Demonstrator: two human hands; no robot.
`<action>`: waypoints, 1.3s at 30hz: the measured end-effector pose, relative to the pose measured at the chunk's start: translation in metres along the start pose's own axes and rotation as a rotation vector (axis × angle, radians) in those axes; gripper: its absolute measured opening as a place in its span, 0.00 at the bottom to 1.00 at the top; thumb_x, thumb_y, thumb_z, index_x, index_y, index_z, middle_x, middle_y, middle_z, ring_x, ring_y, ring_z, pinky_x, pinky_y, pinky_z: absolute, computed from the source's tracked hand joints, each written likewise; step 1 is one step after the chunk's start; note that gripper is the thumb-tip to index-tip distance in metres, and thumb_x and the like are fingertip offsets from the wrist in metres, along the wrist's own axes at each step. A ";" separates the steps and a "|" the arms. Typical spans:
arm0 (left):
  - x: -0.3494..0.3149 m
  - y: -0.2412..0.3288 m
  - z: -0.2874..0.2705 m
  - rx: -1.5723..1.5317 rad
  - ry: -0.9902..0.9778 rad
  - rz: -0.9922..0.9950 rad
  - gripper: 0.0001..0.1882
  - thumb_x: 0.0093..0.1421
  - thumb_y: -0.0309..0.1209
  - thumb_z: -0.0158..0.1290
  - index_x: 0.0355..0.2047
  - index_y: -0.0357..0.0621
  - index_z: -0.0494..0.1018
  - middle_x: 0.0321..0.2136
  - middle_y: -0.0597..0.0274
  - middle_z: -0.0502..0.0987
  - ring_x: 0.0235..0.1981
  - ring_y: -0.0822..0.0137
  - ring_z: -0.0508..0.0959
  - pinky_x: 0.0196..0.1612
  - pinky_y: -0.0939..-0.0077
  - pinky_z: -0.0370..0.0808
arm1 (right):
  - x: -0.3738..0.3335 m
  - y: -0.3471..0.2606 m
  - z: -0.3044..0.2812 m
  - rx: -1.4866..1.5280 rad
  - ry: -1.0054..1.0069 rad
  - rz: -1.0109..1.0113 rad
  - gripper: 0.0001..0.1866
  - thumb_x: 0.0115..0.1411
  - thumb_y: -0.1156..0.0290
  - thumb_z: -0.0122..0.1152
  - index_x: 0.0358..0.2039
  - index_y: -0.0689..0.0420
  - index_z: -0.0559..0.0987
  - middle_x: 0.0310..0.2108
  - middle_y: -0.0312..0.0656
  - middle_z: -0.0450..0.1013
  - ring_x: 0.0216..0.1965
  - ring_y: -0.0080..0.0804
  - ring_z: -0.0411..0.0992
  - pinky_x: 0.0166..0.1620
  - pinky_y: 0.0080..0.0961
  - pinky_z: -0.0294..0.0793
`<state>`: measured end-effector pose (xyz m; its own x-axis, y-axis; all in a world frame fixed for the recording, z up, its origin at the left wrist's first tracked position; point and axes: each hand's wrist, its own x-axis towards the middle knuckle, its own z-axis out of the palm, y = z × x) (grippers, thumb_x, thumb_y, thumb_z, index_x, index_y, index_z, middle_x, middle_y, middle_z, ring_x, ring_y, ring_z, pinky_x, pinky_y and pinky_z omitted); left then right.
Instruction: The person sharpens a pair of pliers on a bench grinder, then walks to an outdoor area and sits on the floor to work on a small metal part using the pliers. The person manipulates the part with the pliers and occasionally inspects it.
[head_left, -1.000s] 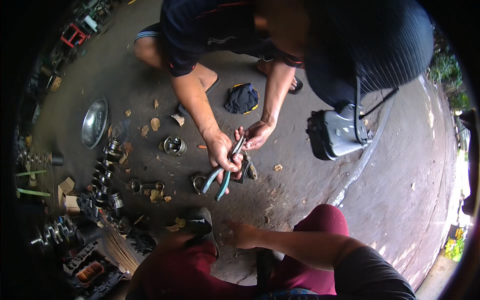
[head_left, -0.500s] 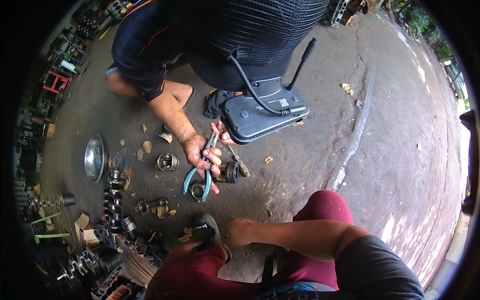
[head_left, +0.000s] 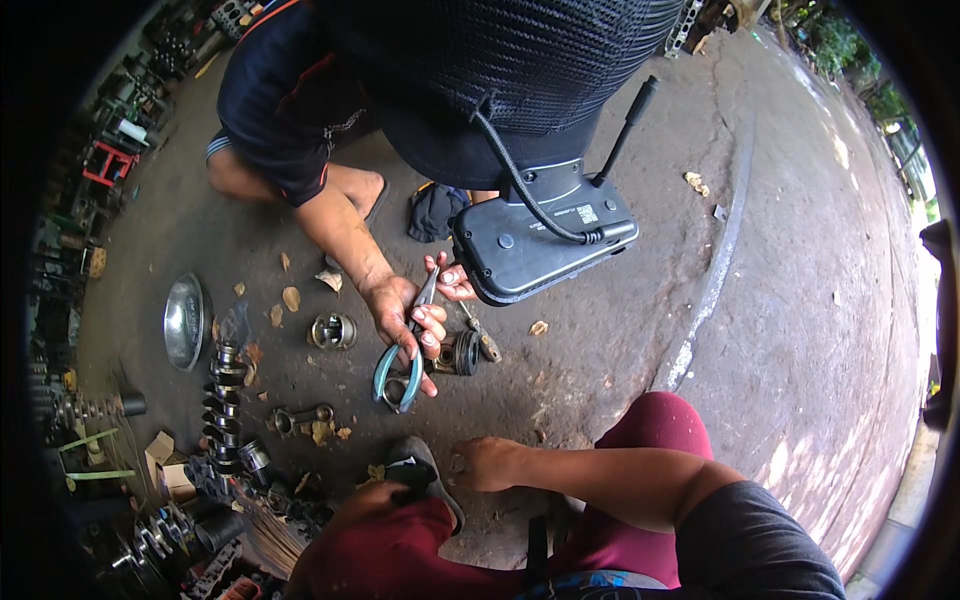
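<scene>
My right hand (head_left: 487, 463) hangs low over the ground, fingers loosely bent and apart, nothing visible in it. My left hand (head_left: 368, 500) rests by my grey shoe (head_left: 420, 462); its fingers merge with a dark patch there, so their hold is unclear. Across from me a crouching person grips pliers (head_left: 398, 373) with teal handles, jaws pointing up. That person's other hand (head_left: 452, 277) has its fingertips at the jaws, partly behind a black head-worn device (head_left: 545, 240). Beneath the pliers lies a piston (head_left: 457, 353) with its connecting rod, partly covered by the person's hand.
Another piston (head_left: 333, 331), a loose connecting rod (head_left: 303, 419) and a metal bowl (head_left: 184, 322) lie on the ground to the left. A crankshaft (head_left: 224, 410) stands near more engine parts. A screwdriver-like tool (head_left: 484, 340) lies beside the piston. Dry leaves are scattered about.
My right hand has shifted slightly right, away from the shoe, and its fingers show more. The other person's head and device have moved right and down; the pliers have turned a little.
</scene>
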<state>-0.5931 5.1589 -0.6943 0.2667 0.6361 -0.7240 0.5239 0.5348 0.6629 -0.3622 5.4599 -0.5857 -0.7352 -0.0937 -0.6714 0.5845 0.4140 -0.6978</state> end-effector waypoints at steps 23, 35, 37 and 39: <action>-0.001 -0.016 0.030 -0.177 0.138 -0.147 0.29 0.54 0.40 0.63 0.56 0.46 0.75 0.51 0.51 0.79 0.54 0.59 0.78 0.58 0.66 0.71 | 0.031 0.008 0.021 -0.044 -0.058 -0.006 0.33 0.60 0.46 0.59 0.59 0.55 0.72 0.54 0.55 0.73 0.56 0.54 0.72 0.58 0.43 0.71; -0.020 0.028 -0.030 -0.091 0.338 -0.207 0.20 0.57 0.39 0.65 0.46 0.43 0.80 0.42 0.52 0.82 0.44 0.59 0.81 0.49 0.65 0.76 | 0.022 0.014 0.010 -0.044 -0.047 0.053 0.34 0.61 0.45 0.59 0.59 0.55 0.72 0.54 0.56 0.73 0.57 0.53 0.71 0.59 0.42 0.70; -0.025 0.036 -0.069 0.097 0.390 -0.189 0.20 0.54 0.38 0.66 0.45 0.43 0.80 0.39 0.52 0.82 0.42 0.54 0.81 0.47 0.62 0.77 | 0.023 0.014 0.013 -0.041 -0.044 0.049 0.34 0.61 0.45 0.59 0.60 0.57 0.72 0.55 0.56 0.73 0.57 0.53 0.71 0.59 0.42 0.70; -0.023 0.040 -0.111 0.198 0.425 -0.257 0.18 0.54 0.38 0.66 0.43 0.45 0.80 0.38 0.53 0.81 0.42 0.55 0.81 0.46 0.62 0.77 | 0.024 0.012 0.015 -0.043 -0.042 0.038 0.35 0.61 0.45 0.59 0.60 0.58 0.71 0.55 0.56 0.72 0.57 0.54 0.71 0.59 0.43 0.70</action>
<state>-0.6676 5.2276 -0.6298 -0.2194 0.6896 -0.6901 0.6826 0.6139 0.3965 -0.3675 5.4488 -0.6140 -0.6973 -0.1146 -0.7076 0.5959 0.4559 -0.6611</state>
